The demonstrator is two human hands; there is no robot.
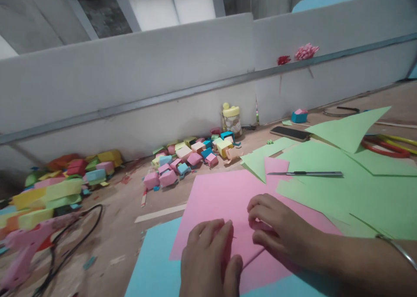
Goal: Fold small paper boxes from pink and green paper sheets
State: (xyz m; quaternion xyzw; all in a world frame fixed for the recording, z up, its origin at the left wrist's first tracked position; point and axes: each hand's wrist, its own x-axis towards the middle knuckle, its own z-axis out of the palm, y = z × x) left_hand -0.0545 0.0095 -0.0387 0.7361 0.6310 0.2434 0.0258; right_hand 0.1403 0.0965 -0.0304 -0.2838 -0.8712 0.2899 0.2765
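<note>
Left hand: the left hand [208, 253] is resting over the pink sheet [221, 195], its fingers lying together and its thumb standing apart.
Right hand: the right hand [283, 227] is bending its fingers over the same sheet, with pink showing between fingertips and thumb; from here I'm not able to tell whether it is clamping paper.
Pink line: a slanting line is running by the right thumb; I'm seeing either a crease or a cut edge.
Handling: I'm judging the step as fine edge work on pink paper; I'd be pinning it with flat left fingers, aligning that edge, then pressing lightly along it from one end, avoiding wrinkles.
Pink sheet: it is lying beneath both hands, spreading past the fingertips on the far side and overlapping the blue sheet [156, 247].
Craft knife: the craft knife [312, 173] is lying beyond the right hand, across the green paper [325, 197].
Paper boxes: small paper boxes [194, 158] are crowding the bench [120, 210] farther off.
Glue gun: the glue gun [26, 245] is lying well left.
</note>
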